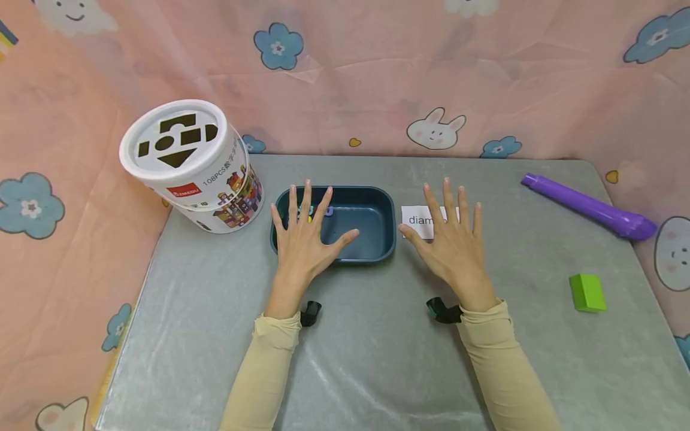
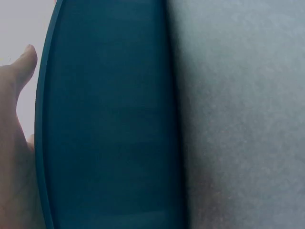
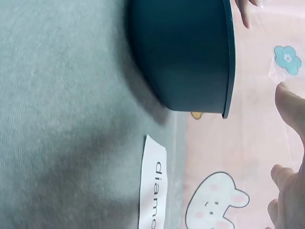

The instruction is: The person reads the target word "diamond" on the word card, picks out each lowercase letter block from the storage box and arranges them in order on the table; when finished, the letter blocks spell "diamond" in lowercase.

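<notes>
In the head view the left hand [image 1: 304, 244], fingers spread and straight, is over the left part of a dark teal tray [image 1: 366, 230] and holds nothing. Small coloured pieces [image 1: 329, 211] lie in the tray, partly hidden by that hand. The right hand [image 1: 455, 251], also spread and empty, hovers over a white paper [image 1: 415, 214] with printed letters starting "diam"; its fingers cover the rest. The left wrist view shows the tray's side [image 2: 109, 114] close up beside the left hand [image 2: 14, 138]. In the right wrist view the right hand [image 3: 293, 176] is at the right edge, off the paper [image 3: 153, 191].
A white lidded tub [image 1: 185, 164] with shaped holes stands at the back left. A purple tube-like object [image 1: 590, 206] lies at the back right, and a green block [image 1: 588, 293] is on the right of the grey table [image 1: 372, 359]. Pink patterned cloth [image 1: 350, 78] hangs behind.
</notes>
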A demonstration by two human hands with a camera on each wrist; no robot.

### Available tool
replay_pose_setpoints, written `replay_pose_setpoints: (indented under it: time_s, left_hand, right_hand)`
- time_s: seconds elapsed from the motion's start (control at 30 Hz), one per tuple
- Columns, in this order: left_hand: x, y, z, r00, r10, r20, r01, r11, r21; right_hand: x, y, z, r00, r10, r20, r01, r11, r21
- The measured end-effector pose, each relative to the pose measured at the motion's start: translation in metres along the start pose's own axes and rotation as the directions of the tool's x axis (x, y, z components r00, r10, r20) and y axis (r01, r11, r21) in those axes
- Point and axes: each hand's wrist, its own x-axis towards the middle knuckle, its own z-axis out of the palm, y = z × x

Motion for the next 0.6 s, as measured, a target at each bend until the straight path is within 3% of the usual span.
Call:
replay_pose_setpoints:
  time_s: [0.4,0.5,0.6]
  left_hand:
    - [0.0,-0.006,-0.003,1.0,-0.022,-0.015,0.021,0.999,-0.037]
    - [-0.001,-0.012,-0.005,0.999,-0.023,-0.04,0.02,0.997,-0.071]
    - [-0.002,-0.019,-0.008,0.996,-0.03,-0.086,0.016,0.987,-0.162]
  right_hand:
    - [0.001,-0.011,0.004,0.999,-0.05,0.001,0.05,0.999,-0.006]
    - [0.003,-0.021,0.008,0.993,-0.118,-0.005,0.119,0.992,0.046]
    - [0.005,-0.034,0.015,0.972,-0.232,-0.023,0.233,0.964,0.124]
